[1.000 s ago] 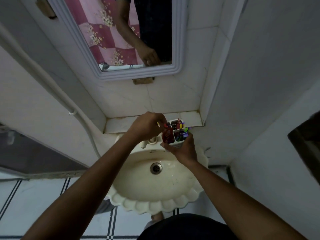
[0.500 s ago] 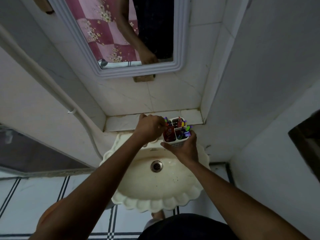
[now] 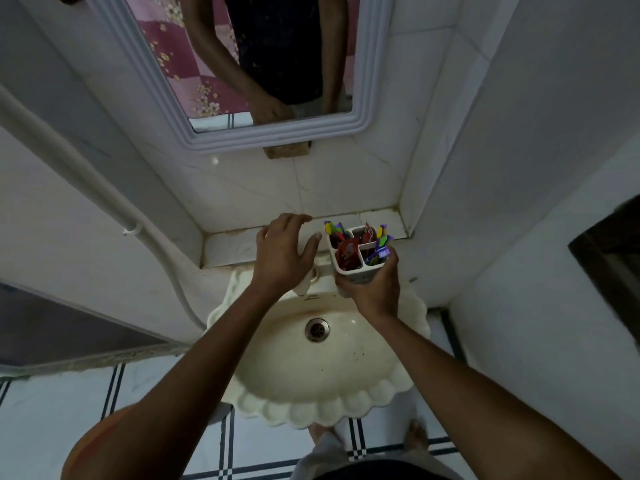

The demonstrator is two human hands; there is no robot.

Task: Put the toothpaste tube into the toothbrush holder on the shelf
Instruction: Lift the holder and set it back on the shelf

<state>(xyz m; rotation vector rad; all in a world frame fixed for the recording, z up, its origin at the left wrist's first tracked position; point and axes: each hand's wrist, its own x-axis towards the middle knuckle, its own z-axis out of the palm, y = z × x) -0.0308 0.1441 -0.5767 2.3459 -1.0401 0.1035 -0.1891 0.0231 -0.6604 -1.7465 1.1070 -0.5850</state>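
A white toothbrush holder with several compartments is gripped from below by my right hand, just in front of the tiled shelf. A red toothpaste tube stands in its front left compartment. Colourful toothbrushes fill the other compartments. My left hand hovers to the left of the holder, fingers spread, holding nothing, over the shelf's front edge.
A cream scalloped sink with a drain lies below my hands. A white-framed mirror hangs above the shelf. A white pipe runs down the left wall. Walls close in on the right.
My left hand has let go of the toothpaste tube, which now stands in the holder, and has opened and drawn away to the left. My right hand still holds the holder.
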